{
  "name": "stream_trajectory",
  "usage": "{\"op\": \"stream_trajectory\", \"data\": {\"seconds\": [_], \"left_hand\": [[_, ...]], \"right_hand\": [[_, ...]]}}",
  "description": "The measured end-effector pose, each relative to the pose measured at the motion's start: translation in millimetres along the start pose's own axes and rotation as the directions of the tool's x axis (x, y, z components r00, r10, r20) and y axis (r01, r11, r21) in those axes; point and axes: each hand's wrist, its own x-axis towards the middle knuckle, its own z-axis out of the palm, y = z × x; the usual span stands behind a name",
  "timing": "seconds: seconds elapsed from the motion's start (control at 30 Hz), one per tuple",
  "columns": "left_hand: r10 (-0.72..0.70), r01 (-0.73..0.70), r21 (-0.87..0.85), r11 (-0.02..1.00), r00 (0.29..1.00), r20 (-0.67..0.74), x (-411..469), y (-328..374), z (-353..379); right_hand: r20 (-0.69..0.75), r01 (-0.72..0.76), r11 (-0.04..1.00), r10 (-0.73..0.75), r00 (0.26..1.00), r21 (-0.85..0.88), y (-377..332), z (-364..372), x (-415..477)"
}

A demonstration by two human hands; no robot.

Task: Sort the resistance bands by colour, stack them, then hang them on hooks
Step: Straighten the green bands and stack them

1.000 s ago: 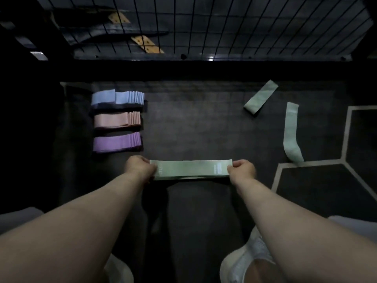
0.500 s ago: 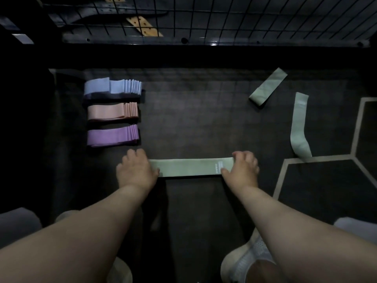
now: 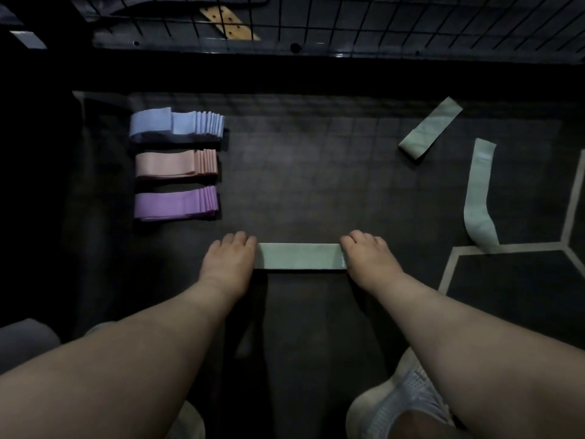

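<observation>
A green band lies flat on the dark floor mat in front of me. My left hand presses down on its left end and my right hand presses on its right end, fingers flat. At the left sit three sorted stacks: blue bands, pink bands and purple bands. Two loose green bands lie at the right: a folded one further back and a long curved one nearer.
A black wire grid panel stands along the far edge of the mat. Pale tape lines mark the floor at the right. My white shoe shows at the bottom, beside my right forearm.
The green band was held stretched between both hands; it now lies on the mat with both hands flat on its ends. The view has tilted slightly downward.
</observation>
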Motion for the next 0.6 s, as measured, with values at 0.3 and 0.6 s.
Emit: {"op": "stream_trajectory", "data": {"seconds": [0.3, 0.6], "left_hand": [[-0.059, 0.068, -0.144, 0.987, 0.996, 0.069, -4, -1, 4], [-0.595, 0.552, -0.75, 0.364, 0.758, 0.269, -4, 5, 15]], "right_hand": [[0.01, -0.023, 0.985, 0.022, 1.0, 0.168, 10, 2, -12], [0.225, -0.455, 0.153, 0.707, 0.67, 0.877, 8, 23, -14]]}}
